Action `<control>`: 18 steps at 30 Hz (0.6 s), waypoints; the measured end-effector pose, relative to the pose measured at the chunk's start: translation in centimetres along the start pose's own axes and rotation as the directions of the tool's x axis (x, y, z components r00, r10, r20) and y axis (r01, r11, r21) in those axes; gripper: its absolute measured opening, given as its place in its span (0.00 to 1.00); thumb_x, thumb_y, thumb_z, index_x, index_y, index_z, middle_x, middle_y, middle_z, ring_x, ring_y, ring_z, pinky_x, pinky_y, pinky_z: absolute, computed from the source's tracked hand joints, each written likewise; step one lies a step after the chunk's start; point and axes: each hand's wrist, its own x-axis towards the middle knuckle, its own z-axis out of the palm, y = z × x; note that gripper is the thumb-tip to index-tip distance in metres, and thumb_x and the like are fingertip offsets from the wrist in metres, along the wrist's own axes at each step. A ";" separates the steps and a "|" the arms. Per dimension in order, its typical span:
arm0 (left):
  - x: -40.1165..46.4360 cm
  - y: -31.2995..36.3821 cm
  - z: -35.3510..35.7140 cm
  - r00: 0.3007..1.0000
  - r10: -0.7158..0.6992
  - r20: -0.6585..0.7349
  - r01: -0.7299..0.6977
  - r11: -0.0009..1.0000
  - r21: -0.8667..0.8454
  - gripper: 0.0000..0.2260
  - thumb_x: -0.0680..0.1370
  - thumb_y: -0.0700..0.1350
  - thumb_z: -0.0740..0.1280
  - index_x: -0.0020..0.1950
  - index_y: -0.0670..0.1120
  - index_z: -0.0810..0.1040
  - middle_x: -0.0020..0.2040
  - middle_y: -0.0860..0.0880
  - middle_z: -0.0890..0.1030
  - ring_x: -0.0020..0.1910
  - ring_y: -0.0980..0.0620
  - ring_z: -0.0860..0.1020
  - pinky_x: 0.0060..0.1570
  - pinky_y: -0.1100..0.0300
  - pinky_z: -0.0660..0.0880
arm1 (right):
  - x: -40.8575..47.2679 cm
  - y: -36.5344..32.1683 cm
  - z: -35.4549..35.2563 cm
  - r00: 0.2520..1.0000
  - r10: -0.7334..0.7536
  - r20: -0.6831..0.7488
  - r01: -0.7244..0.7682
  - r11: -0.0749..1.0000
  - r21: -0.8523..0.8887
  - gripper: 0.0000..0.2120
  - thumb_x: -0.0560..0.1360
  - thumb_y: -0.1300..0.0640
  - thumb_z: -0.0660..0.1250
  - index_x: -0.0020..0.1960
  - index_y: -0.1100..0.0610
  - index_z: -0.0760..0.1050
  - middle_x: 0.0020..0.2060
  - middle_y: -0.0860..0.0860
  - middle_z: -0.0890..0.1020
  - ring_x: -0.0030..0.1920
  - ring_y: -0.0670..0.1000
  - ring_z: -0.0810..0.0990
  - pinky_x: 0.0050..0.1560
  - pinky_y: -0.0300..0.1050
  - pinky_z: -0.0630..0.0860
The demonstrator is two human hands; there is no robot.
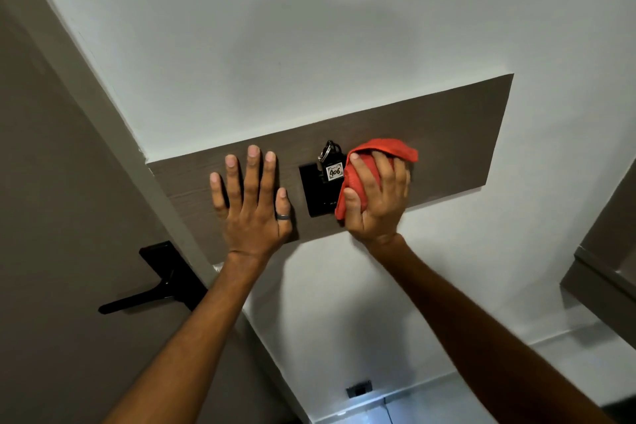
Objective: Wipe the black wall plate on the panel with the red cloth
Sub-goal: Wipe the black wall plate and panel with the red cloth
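Note:
A black wall plate (315, 189) is mounted on a long brown wooden panel (447, 134) on the white wall. A key tag marked 406 (334, 171) with a metal ring sticks out of the plate's top. My right hand (375, 198) grips a bunched red cloth (378, 148) and presses it on the panel over the plate's right edge, hiding that part. My left hand (253, 196) lies flat on the panel left of the plate, fingers spread, a ring on one finger.
A brown door with a black lever handle (151, 289) stands to the left of the panel. A small dark outlet (359, 388) sits low on the wall near the floor. Brown furniture (605, 251) juts in at the right edge.

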 end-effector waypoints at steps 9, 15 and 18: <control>-0.4 0.0 0.5 1.000 0.006 -0.013 -0.006 1.000 0.014 0.27 0.84 0.51 0.55 0.83 0.47 0.58 0.84 0.48 0.52 0.83 0.44 0.49 0.82 0.43 0.46 | -1.0 1.3 -0.3 0.999 -0.028 0.036 0.028 1.000 -0.002 0.17 0.85 0.48 0.57 0.67 0.55 0.76 0.64 0.56 0.77 0.63 0.63 0.74 0.64 0.64 0.78; 0.1 0.2 -0.2 1.000 0.008 0.014 -0.008 1.000 0.004 0.26 0.83 0.50 0.56 0.82 0.46 0.59 0.83 0.49 0.52 0.83 0.45 0.48 0.81 0.44 0.46 | -1.2 2.7 -2.0 0.988 -0.086 0.130 0.088 0.996 -0.012 0.15 0.84 0.53 0.63 0.69 0.58 0.74 0.64 0.56 0.76 0.63 0.63 0.74 0.66 0.60 0.76; 0.4 0.5 -0.4 1.000 -0.005 0.019 0.005 0.999 -0.032 0.26 0.83 0.49 0.58 0.81 0.44 0.62 0.81 0.46 0.59 0.83 0.46 0.48 0.81 0.45 0.46 | -0.7 1.2 -2.2 0.984 0.036 0.175 -0.039 0.999 0.013 0.16 0.82 0.59 0.66 0.69 0.59 0.77 0.65 0.59 0.79 0.66 0.64 0.75 0.71 0.59 0.74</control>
